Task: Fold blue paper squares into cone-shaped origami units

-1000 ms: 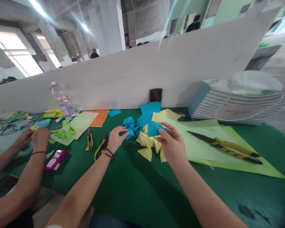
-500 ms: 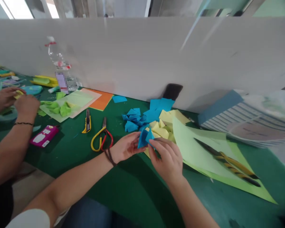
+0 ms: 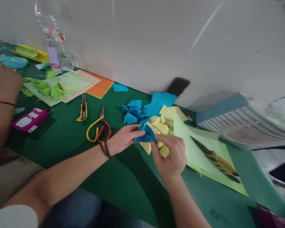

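Note:
A folded piece of blue paper (image 3: 146, 133) is held between my two hands above the green table. My left hand (image 3: 124, 137) pinches its left side, thumb on top. The fingertips of my right hand (image 3: 169, 153) grip its right corner. Behind it lies a pile of blue folded papers (image 3: 134, 112), with flat blue sheets (image 3: 160, 103) beside the pile. Pale yellow folded pieces (image 3: 161, 125) lie just behind and beside my right hand. Red and yellow scissors (image 3: 99, 126) rest to the left, near my left wrist.
A yellow cutter (image 3: 83, 109), a magenta box (image 3: 30, 120) and green papers (image 3: 57, 91) lie left. Another person's hand (image 3: 4, 79) is at the far left. Black-and-yellow scissors (image 3: 218, 163) lie on green sheets (image 3: 197, 148) at right, before a striped box (image 3: 228, 123).
The view has tilted down. The blue paper has turned from upright to flatter in my hands, and my left thumb now lies over it.

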